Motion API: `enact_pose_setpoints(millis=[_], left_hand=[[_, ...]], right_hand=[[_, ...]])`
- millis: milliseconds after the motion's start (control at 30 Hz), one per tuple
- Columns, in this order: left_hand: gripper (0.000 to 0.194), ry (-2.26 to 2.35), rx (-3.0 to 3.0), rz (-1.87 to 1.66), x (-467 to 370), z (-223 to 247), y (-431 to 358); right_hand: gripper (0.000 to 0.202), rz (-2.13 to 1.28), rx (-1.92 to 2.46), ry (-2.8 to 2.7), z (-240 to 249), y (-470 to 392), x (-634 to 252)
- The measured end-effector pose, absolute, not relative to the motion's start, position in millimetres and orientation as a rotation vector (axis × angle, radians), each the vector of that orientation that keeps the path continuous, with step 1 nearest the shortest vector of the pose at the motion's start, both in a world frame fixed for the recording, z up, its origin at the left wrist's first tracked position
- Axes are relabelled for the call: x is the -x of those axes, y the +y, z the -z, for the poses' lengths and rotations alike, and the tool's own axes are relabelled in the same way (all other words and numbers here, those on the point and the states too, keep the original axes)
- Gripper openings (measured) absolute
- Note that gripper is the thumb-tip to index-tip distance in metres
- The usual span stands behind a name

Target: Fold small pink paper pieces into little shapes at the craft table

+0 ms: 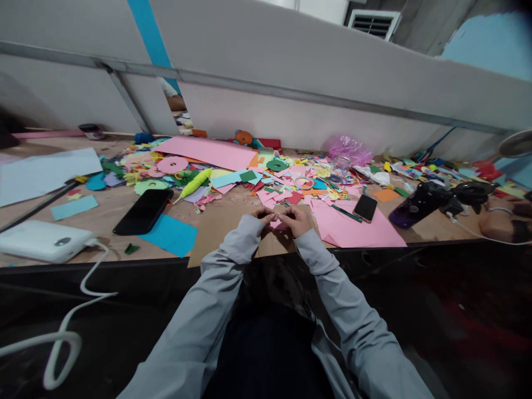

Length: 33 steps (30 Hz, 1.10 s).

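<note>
My left hand [262, 216] and my right hand [298, 219] meet at the table's front edge, fingertips pinched on a small pink paper piece [276, 220]. The fingers partly cover it, so its full shape is hidden. Under the hands lies a brown sheet [216, 228]. Just right of my right hand are pink sheets [374, 235] with a dark green pen [346, 213] on them. A blue sheet [172, 235] is to the left of the brown one.
Colourful paper scraps [291, 180] heap along the back. A black phone [143, 211], a white power bank [45, 241] with a hanging cable, a smaller phone [366, 208] and a dark bottle [418, 205] stand around. Another person's hand [501, 224] is far right.
</note>
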State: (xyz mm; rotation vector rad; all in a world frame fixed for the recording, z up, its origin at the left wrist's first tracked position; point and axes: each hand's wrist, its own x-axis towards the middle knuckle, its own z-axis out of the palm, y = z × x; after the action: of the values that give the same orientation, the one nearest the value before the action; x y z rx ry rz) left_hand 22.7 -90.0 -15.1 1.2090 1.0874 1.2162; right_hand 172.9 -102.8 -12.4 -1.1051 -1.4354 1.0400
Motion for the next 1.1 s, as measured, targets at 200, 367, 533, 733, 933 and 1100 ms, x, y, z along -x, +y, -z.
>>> enact_pose_setpoints(millis=[200, 367, 533, 733, 933, 1100], left_hand=[[0.038, 1.077, -1.263, -1.269, -19.4, 14.2, -88.7], [0.041, 1.045, -1.253, -1.200, -18.1, 13.8, -88.7], [0.038, 0.999, -1.207, -1.179, -17.8, 10.3, -90.2], [0.036, 0.960, -1.233, -1.199, -16.7, 10.2, -91.8], [0.030, 1.002, -1.260, -1.245, -19.6, 12.8, -89.5], [0.032, 1.048, -1.256, -1.192, -22.2, 14.0, -88.0]], right_hand=[[0.030, -1.143, 1.013, -1.410, 10.9, -103.5, -171.1], [0.025, -1.133, 1.035, -1.421, 12.1, -103.3, -173.8], [0.025, -1.182, 1.013, -1.408, 11.0, -102.5, -175.5], [0.024, -1.167, 1.000, -1.449, 14.2, -101.0, -176.9], [0.024, -1.112, 1.044, -1.489, 16.8, -100.0, -177.4], [0.021, -1.050, 1.079, -1.489, 8.1, -101.9, -175.5]])
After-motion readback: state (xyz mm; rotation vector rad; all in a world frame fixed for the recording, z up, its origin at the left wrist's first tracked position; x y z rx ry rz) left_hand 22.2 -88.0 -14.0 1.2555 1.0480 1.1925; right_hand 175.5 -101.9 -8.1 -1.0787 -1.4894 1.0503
